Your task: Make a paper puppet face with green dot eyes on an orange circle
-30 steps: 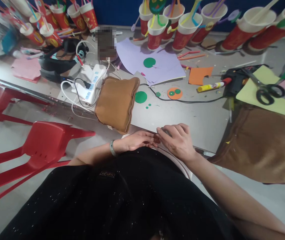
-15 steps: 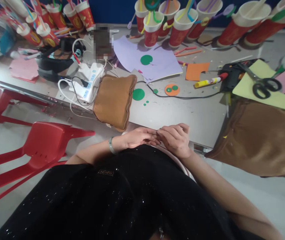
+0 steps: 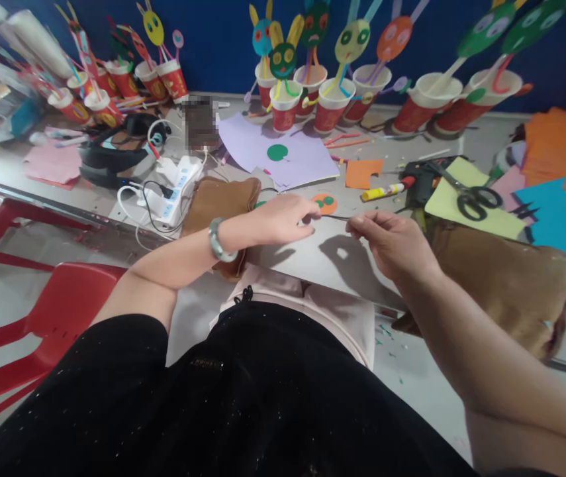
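Note:
My left hand [image 3: 285, 218] hovers over the table's near part with fingers curled and apart, nothing between them; a jade-coloured bangle circles its wrist. Just beyond its fingertips lies an orange paper disc [image 3: 324, 203] with green dots. To the right, my right hand [image 3: 392, 242] is above the table, thumb and index finger pinched together; whatever they hold, if anything, is too small to make out. A black cable passes behind both hands. A brown cushion [image 3: 223, 199] lies partly under my left forearm.
Red cups [image 3: 332, 109] with paper puppets line the back. Purple paper [image 3: 247, 142], a yellow marker [image 3: 382, 192], scissors [image 3: 471, 199] and blue paper [image 3: 561, 218] lie on the table [image 3: 312, 255]. A white power strip [image 3: 176, 192] is left, another brown cushion [image 3: 501, 278] right, a red chair [image 3: 74, 298] lower left.
My hands have come apart and moved forward over the table, the right one now pinched. The view has tilted up, showing the puppets above the cups.

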Available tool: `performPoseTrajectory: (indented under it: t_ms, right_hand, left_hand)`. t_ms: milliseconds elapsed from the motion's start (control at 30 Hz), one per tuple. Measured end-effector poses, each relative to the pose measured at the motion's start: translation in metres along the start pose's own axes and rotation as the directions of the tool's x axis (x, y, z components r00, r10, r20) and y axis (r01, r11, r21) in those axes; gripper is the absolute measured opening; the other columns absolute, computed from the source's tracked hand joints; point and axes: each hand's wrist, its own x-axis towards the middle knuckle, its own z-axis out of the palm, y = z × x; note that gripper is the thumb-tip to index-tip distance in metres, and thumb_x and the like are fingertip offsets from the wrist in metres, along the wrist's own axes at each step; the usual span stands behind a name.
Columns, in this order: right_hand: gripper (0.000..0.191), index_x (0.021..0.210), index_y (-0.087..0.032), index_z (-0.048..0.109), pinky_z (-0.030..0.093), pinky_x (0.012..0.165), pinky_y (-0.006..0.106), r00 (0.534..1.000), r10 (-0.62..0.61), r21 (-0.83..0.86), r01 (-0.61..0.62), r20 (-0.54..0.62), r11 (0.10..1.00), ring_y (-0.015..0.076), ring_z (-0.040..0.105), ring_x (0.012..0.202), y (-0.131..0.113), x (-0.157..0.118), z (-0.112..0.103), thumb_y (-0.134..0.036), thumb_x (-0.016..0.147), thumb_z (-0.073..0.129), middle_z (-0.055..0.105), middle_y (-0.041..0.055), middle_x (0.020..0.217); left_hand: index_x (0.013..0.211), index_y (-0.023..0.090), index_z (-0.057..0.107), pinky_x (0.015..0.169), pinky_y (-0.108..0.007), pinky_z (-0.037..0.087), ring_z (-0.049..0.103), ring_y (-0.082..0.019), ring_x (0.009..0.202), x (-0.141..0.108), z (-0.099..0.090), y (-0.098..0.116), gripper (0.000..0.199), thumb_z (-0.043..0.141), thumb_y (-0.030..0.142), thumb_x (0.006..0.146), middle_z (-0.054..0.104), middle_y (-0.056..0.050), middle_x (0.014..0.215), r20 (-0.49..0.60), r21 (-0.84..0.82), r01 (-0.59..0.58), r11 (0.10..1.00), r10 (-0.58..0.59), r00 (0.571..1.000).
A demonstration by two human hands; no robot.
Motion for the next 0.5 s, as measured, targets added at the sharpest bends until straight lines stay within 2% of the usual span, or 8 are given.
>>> performPoseTrajectory:
  t_ms: [67, 200, 333, 400, 500]
  right_hand:
    - [0.044, 0.067, -0.024, 0.071, 0.05, 0.066, 0.032, 0.999, 0.005, 0.048, -0.007, 0.037, 0.999, 0.0145, 0.057, 0.065, -0.006, 0.025, -0.004, -0.062, 0.072, 0.093, 0.067, -0.0006, 0.066]
    - [0.046, 0.064, -0.022, 0.068, 0.047, 0.058, 0.03, 0.999, 0.029, 0.071, -0.032, 0.044, 0.997, 0.0119, 0.052, 0.059, -0.014, 0.07, -0.006, -0.058, 0.067, 0.096, 0.066, 0.0005, 0.066]
    - [0.045, 0.064, -0.02, 0.07, 0.043, 0.05, 0.026, 0.992, 0.087, 0.135, -0.099, 0.091, 0.986, 0.0095, 0.05, 0.056, -0.014, 0.098, -0.006, -0.053, 0.059, 0.1, 0.069, 0.002, 0.067]
    - [0.045, 0.066, -0.02, 0.072, 0.043, 0.049, 0.025, 0.984, 0.128, 0.156, -0.147, 0.126, 0.977, 0.0095, 0.051, 0.056, -0.012, 0.102, -0.006, -0.051, 0.057, 0.102, 0.071, 0.0023, 0.069]
    - [0.046, 0.068, -0.019, 0.072, 0.047, 0.05, 0.025, 0.971, 0.195, 0.2, -0.22, 0.135, 0.955, 0.0092, 0.053, 0.056, -0.011, 0.099, -0.009, -0.05, 0.057, 0.103, 0.074, 0.003, 0.074]
  left_hand:
    - [0.092, 0.016, 0.08, 0.082, -0.038, 0.051, 0.073, -0.027, 0.085, 0.036, -0.005, -0.005, 0.014, 0.068, 0.012, 0.085, 0.077, -0.011, 0.086, -0.007, 0.153, 0.052, 0.987, -0.051, 0.999]
    - [0.101, 0.01, 0.079, 0.082, -0.038, 0.051, 0.074, -0.032, 0.099, 0.086, 0.002, -0.015, 0.018, 0.076, 0.019, 0.086, 0.078, -0.017, 0.102, 0.018, 0.291, 0.077, 0.954, -0.086, 0.996]
    - [0.111, 0.009, 0.077, 0.085, -0.036, 0.053, 0.074, -0.034, 0.107, 0.099, 0.015, -0.025, 0.038, 0.089, 0.029, 0.081, 0.077, -0.019, 0.115, 0.048, 0.264, 0.105, 0.959, -0.122, 0.991]
    - [0.119, 0.008, 0.074, 0.085, -0.036, 0.053, 0.073, -0.033, 0.108, 0.099, 0.019, -0.03, 0.044, 0.086, 0.034, 0.085, 0.075, -0.021, 0.122, 0.038, 0.265, 0.108, 0.958, -0.122, 0.992]
    - [0.12, 0.008, 0.073, 0.083, -0.037, 0.053, 0.073, -0.032, 0.103, 0.097, 0.021, -0.035, 0.041, 0.079, 0.034, 0.089, 0.073, -0.022, 0.122, 0.04, 0.242, 0.116, 0.963, -0.13, 0.991]
